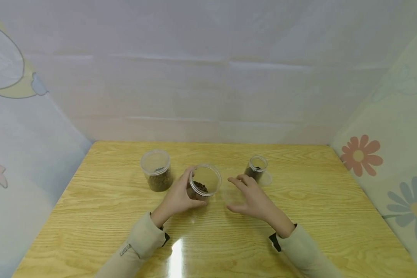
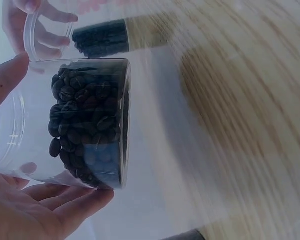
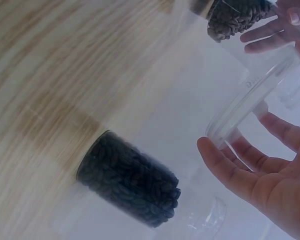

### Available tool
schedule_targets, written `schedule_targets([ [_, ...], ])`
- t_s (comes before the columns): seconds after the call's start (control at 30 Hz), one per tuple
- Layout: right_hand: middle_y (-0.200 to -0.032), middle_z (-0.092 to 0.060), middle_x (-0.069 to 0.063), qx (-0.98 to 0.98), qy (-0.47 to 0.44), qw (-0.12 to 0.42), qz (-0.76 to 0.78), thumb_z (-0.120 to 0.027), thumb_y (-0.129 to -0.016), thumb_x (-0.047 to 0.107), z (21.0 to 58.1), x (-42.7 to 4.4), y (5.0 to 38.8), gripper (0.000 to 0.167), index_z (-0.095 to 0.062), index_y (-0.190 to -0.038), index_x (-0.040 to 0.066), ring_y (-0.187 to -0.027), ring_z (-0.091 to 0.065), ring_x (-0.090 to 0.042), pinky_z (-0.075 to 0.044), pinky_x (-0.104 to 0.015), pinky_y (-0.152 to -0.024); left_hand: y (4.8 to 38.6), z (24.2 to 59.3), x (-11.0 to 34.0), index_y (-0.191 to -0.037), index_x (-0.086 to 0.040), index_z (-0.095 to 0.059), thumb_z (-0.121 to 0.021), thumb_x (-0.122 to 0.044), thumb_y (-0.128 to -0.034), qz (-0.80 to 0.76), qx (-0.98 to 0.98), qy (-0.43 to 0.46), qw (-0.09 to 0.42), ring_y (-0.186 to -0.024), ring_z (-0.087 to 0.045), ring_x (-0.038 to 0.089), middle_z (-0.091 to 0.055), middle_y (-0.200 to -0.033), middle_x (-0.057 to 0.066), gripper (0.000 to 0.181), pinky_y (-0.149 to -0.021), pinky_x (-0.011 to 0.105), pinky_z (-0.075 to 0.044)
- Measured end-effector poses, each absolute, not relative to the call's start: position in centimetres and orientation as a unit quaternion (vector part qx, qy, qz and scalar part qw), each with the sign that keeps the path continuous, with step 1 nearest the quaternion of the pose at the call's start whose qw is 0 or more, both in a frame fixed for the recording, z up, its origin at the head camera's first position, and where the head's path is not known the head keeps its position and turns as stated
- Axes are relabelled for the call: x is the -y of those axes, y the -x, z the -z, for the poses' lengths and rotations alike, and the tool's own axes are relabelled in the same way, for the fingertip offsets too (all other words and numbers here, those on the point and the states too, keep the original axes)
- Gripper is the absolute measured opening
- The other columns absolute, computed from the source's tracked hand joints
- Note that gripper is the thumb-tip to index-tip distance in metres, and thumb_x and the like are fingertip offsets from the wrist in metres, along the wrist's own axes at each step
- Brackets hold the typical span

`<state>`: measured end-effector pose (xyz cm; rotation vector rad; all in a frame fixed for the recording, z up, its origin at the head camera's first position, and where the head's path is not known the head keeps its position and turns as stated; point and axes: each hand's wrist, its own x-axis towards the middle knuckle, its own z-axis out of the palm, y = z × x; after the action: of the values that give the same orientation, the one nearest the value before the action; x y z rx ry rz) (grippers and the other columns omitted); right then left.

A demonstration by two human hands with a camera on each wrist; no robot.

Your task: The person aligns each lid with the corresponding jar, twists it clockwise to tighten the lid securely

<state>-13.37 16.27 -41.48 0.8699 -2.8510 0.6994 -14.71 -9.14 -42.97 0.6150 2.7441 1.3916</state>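
My left hand (image 1: 178,195) grips a wide clear jar (image 1: 199,188) round its side. Dark coffee beans (image 2: 87,120) fill its lower part, and its mouth is uncovered and leans to the right. Just right of that mouth, my right hand (image 1: 253,199) holds a clear round lid (image 3: 250,102) by its edge, with thumb and fingers curved about the rim. The lid is apart from the jar and barely shows in the head view. Behind the right hand stands a small uncovered jar (image 3: 127,180) of dark beans.
A larger jar (image 1: 156,172) of brown beans stands at the left with a lid on. Another clear lid (image 1: 266,178) lies beside the small jar. All stand on a wood-grain table (image 1: 107,216), with a pale curtain wall (image 1: 208,96) behind.
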Motion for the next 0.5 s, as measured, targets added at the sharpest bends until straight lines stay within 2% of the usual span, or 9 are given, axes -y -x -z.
schedule_targets([
  [0.27,-0.122,-0.044,-0.017,0.926,-0.294,0.053,-0.232,-0.076,-0.071,0.036,40.8,-16.5,12.3,0.075,-0.044,-0.134,0.009,-0.107,-0.045,-0.032,-0.045,-0.047,-0.08,13.6,42.3,9.6,-0.137,-0.018,-0.034,-0.088,-0.023,-0.0566,-0.427,-0.88,-0.209,-0.01,-0.11,-0.05,0.029,-0.05,-0.123,0.008,0.096,-0.088,0.047,-0.042],
  [0.5,-0.124,-0.044,-0.015,0.925,-0.297,0.056,-0.229,-0.075,-0.071,0.039,40.3,-16.5,11.7,0.076,-0.044,-0.134,0.01,-0.109,-0.046,-0.032,-0.045,-0.048,-0.08,12.8,42.0,9.8,-0.136,-0.016,-0.035,-0.089,-0.022,-0.0541,-0.412,-0.883,-0.224,-0.017,-0.106,-0.052,0.024,-0.053,-0.12,0.005,0.098,-0.086,0.044,-0.043],
])
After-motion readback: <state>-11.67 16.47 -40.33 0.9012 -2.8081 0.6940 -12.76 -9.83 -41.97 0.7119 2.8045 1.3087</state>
